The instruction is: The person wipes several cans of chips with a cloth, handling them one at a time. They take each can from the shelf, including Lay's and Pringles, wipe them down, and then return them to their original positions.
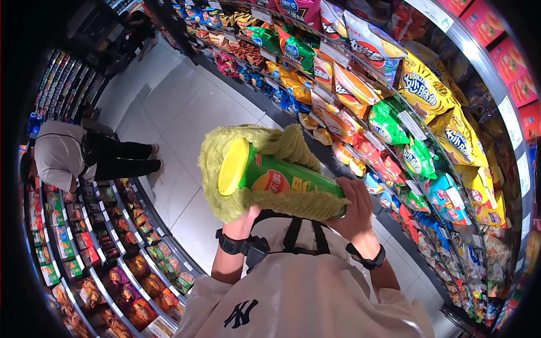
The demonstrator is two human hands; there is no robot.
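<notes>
A green potato chip canister [276, 179] with a yellow lid lies tilted in front of my chest, its lid end to the left. A fuzzy yellow-green plush cloth [217, 149] wraps around its sides and the lid end, leaving the label facing up. My left hand [247, 217] holds the plush from below near the lid end; its fingers are hidden behind the fabric. At the canister's bottom end, my right hand [355, 207] is closed around the canister and the plush edge.
Shelves of bagged snacks [389, 121] rise along the right side. Lower left, another shelf unit [121, 242] carries packaged food. A person in a light top [59, 155] leans over those shelves. Pale floor tiles [180, 101] run between the two sides.
</notes>
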